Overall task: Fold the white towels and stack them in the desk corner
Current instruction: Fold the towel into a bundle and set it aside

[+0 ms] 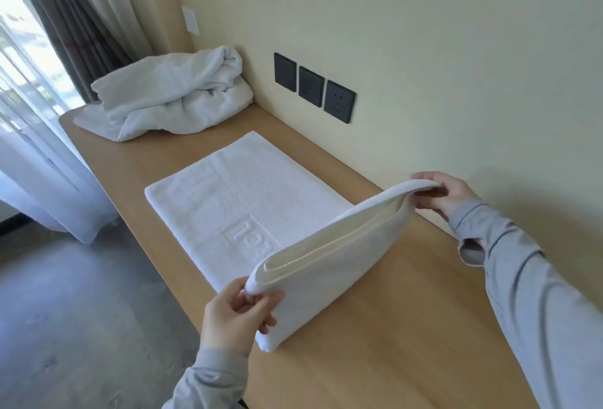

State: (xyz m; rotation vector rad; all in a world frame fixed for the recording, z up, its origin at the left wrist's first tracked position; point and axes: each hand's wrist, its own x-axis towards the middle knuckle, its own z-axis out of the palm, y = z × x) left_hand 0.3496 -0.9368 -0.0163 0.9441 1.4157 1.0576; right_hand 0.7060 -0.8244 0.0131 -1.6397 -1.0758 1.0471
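A white towel with embossed lettering lies flat across the middle of the wooden desk. Its near end is lifted off the desk and curls over in a fold. My left hand pinches the near corner of that raised edge. My right hand pinches the far corner, close to the wall. A heap of crumpled white towels sits in the far desk corner by the curtain.
Three black wall sockets are set in the cream wall just above the desk. Dark and sheer curtains hang at the left by a bright window. Grey floor lies below the desk's left edge.
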